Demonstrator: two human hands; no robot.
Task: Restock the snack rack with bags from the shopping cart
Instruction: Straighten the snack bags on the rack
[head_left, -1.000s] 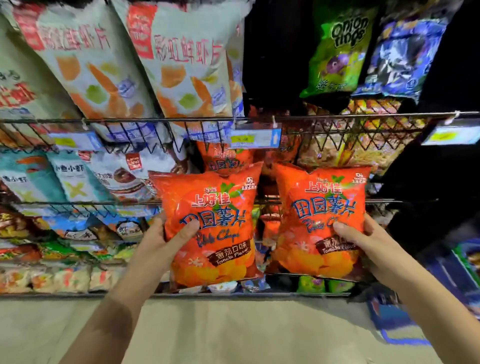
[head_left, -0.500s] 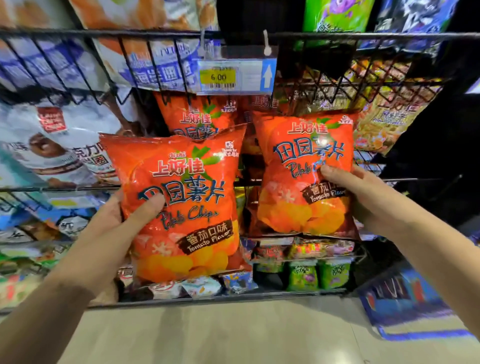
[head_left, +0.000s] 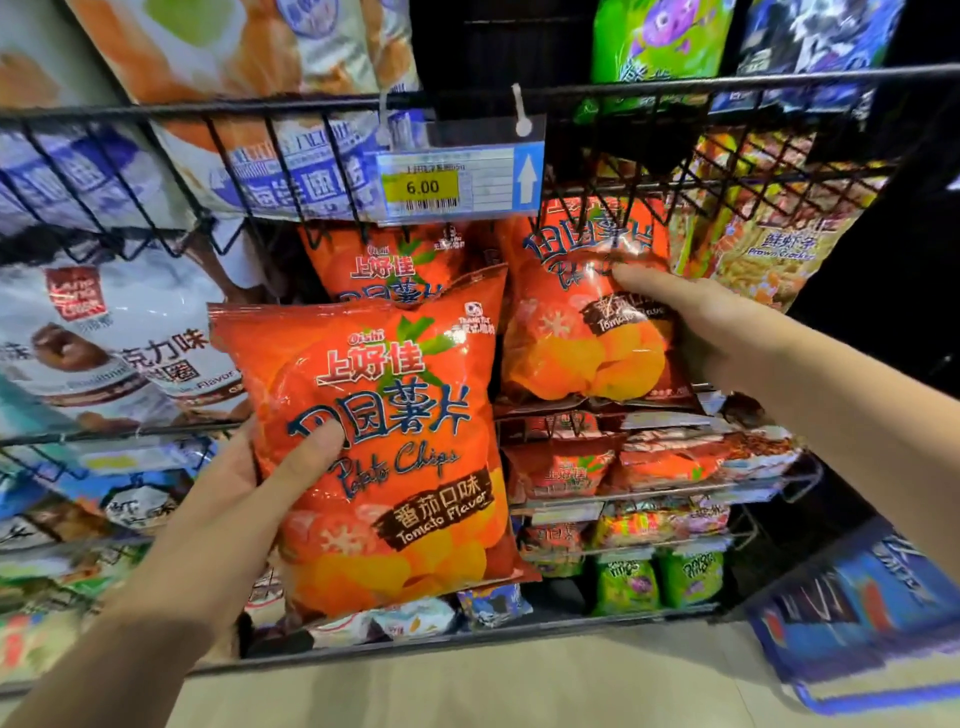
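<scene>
We count three orange tomato chip bags. The left hand (head_left: 231, 491) grips the front bag (head_left: 384, 467), thumb across its face and fingers behind, holding it up before the middle shelf of the snack rack (head_left: 311, 102). The right hand (head_left: 727, 332) clasps the second bag (head_left: 566, 338) by its right edge, thumb pressed on the print; that bag stands at the shelf's front edge, its top tucked behind the upper wire. The third bag (head_left: 384, 260) stands further back on the same shelf, under the one price tag (head_left: 457, 182), which reads 6.00. The two hands are well apart. Two green packets (head_left: 626, 579) sit side by side near the bottom shelf's right end.
</scene>
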